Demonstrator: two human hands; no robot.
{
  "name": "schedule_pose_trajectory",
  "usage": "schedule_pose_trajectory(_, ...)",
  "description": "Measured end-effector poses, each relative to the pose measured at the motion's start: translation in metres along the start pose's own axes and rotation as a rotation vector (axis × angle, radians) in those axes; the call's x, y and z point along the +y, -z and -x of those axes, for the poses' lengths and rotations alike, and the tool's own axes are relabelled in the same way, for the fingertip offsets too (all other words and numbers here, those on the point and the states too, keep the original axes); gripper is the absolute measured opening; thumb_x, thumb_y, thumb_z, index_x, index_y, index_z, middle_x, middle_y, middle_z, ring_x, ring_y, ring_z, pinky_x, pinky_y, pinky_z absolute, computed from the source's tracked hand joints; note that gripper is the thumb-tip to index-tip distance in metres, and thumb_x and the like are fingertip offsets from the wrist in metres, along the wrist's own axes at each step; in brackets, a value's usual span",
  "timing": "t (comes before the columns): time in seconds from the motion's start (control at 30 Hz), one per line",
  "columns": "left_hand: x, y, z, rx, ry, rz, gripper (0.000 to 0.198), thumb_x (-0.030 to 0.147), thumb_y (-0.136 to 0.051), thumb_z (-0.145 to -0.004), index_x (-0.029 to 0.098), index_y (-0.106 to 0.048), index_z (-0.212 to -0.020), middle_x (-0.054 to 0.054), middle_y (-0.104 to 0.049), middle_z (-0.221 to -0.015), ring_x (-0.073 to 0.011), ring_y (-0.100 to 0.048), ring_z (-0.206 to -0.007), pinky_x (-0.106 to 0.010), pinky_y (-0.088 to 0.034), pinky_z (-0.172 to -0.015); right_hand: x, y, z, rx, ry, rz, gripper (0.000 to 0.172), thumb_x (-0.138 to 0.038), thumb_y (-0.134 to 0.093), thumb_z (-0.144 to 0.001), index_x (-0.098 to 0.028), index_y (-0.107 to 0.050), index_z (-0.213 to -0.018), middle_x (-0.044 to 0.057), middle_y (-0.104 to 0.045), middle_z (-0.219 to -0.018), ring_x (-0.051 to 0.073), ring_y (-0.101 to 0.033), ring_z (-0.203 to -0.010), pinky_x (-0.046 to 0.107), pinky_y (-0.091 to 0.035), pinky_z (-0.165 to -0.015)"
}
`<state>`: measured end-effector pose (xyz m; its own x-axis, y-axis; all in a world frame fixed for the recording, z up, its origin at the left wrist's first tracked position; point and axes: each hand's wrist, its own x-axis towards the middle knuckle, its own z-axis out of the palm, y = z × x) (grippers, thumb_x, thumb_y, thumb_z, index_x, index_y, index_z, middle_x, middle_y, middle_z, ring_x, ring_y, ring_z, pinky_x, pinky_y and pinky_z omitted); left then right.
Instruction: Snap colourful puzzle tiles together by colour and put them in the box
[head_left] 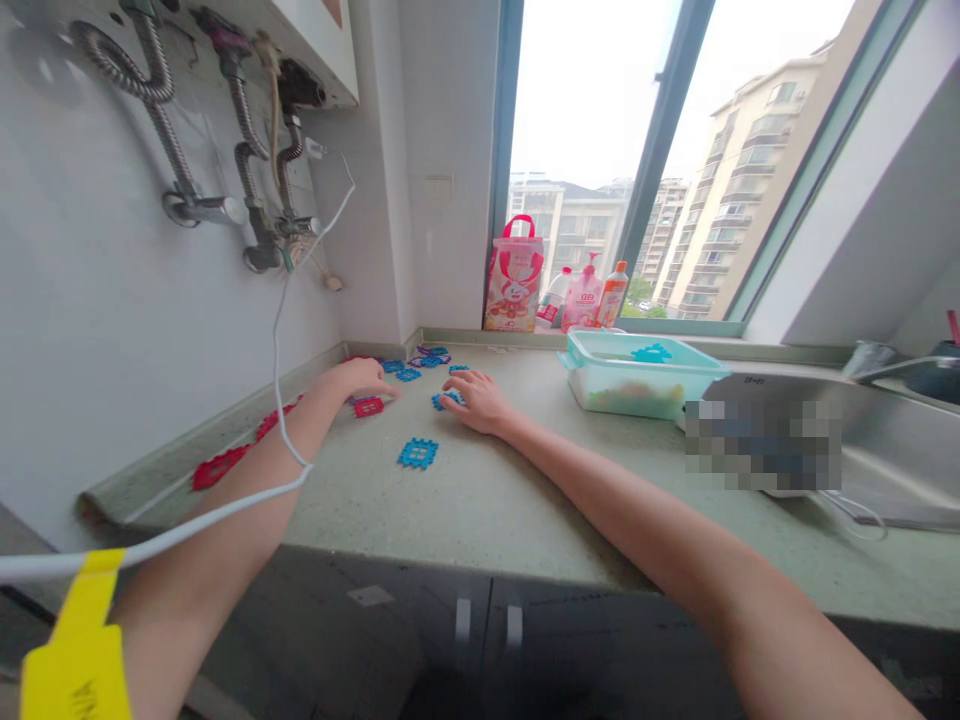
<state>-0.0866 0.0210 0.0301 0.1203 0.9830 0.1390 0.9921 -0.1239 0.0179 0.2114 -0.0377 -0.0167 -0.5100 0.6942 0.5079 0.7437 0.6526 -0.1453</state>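
Observation:
My left hand (360,377) reaches over the back left of the counter, thumb apart from the fingers, beside a red square toothed plastic piece (368,407). Its fingertips are partly hidden, and nothing shows in its grasp. My right hand (480,400) rests with fingers spread over a blue toothed piece (445,401), touching or just above it. Nearer to me lies another blue square piece (418,453) with a windowed middle. Several blue and purple pieces (431,357) sit in the back corner. Red pieces (219,467) line the left wall, partly behind my left arm.
A white cable (279,350) with a yellow tag (79,660) hangs across my left forearm. On the right are a turquoise tub (637,385) with a blue piece on top and a steel sink (900,440). Bottles (583,297) and a pink bag (514,280) stand by the window.

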Motion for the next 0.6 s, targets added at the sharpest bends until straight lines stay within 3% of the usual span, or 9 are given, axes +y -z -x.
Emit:
schedule_pose_trajectory(0.1,0.027,-0.015,-0.005,0.158,-0.012,-0.131,0.076,0.07,-0.044,-0.095,0.018,-0.062,-0.146,-0.02,-0.059,-0.151,-0.0394,-0.052,-0.141,-0.053,-0.041,-0.115,0.019,0.003,0.001,0.019,-0.108,0.04,0.048,-0.058,-0.051,-0.104,-0.029,-0.065,-0.139,0.009,-0.058,-0.153,0.028,-0.053,-0.139,0.047,-0.037,-0.117)
schedule_pose_trajectory(0.13,0.034,-0.019,-0.006,0.145,-0.02,-0.14,0.078,0.068,-0.036,-0.098,0.018,-0.053,-0.155,-0.02,-0.049,-0.161,-0.0389,-0.042,-0.15,-0.057,-0.033,-0.12,0.027,0.003,0.002,0.011,-0.137,0.048,0.05,-0.059,-0.05,-0.104,-0.03,-0.063,-0.142,0.009,-0.058,-0.153,0.029,-0.052,-0.139,0.048,-0.037,-0.117)
schedule_pose_trajectory(0.2,0.043,-0.025,-0.007,0.008,-0.014,-0.129,0.08,0.067,-0.029,-0.1,0.019,-0.041,-0.163,-0.018,-0.036,-0.169,-0.0385,-0.032,-0.156,-0.062,-0.025,-0.124,0.042,0.005,0.004,0.001,-0.185,0.059,0.053,-0.061,-0.046,-0.105,-0.03,-0.062,-0.144,0.009,-0.058,-0.153,0.03,-0.052,-0.14,0.049,-0.038,-0.117)
schedule_pose_trajectory(0.3,0.049,-0.025,-0.004,-0.129,-0.012,-0.131,0.083,0.071,-0.026,-0.099,0.02,-0.043,-0.163,-0.018,-0.041,-0.166,-0.0395,-0.041,-0.151,-0.061,-0.031,-0.121,0.061,0.006,0.007,-0.015,-0.242,0.071,0.056,-0.064,-0.043,-0.104,-0.031,-0.06,-0.146,0.01,-0.056,-0.155,0.032,-0.051,-0.141,0.051,-0.037,-0.117)
schedule_pose_trajectory(0.47,0.069,-0.016,0.01,-0.159,-0.074,-0.141,0.089,0.078,-0.031,-0.095,0.016,-0.053,-0.155,-0.022,-0.051,-0.159,-0.041,-0.051,-0.143,-0.051,-0.042,-0.113,0.075,0.006,0.008,-0.061,-0.292,0.066,0.059,-0.066,-0.04,-0.105,-0.031,-0.057,-0.149,0.012,-0.053,-0.157,0.033,-0.05,-0.141,0.052,-0.038,-0.116)
schedule_pose_trajectory(0.53,0.081,-0.013,0.014,-0.137,-0.151,-0.13,0.08,0.074,-0.031,-0.097,0.019,-0.063,-0.146,-0.02,-0.06,-0.151,-0.0399,-0.056,-0.137,-0.05,-0.043,-0.111,0.076,0.005,0.008,-0.061,-0.279,0.058,0.058,-0.066,-0.04,-0.105,-0.032,-0.057,-0.149,0.012,-0.053,-0.157,0.033,-0.051,-0.14,0.053,-0.039,-0.115)
schedule_pose_trajectory(0.6,0.09,-0.014,0.016,-0.029,-0.254,-0.106,0.066,0.062,-0.031,-0.102,0.022,-0.071,-0.135,-0.017,-0.067,-0.141,-0.0371,-0.06,-0.13,-0.049,-0.044,-0.109,0.075,0.005,0.007,-0.056,-0.268,0.049,0.058,-0.065,-0.041,-0.104,-0.032,-0.057,-0.149,0.012,-0.054,-0.156,0.034,-0.051,-0.141,0.054,-0.039,-0.115)
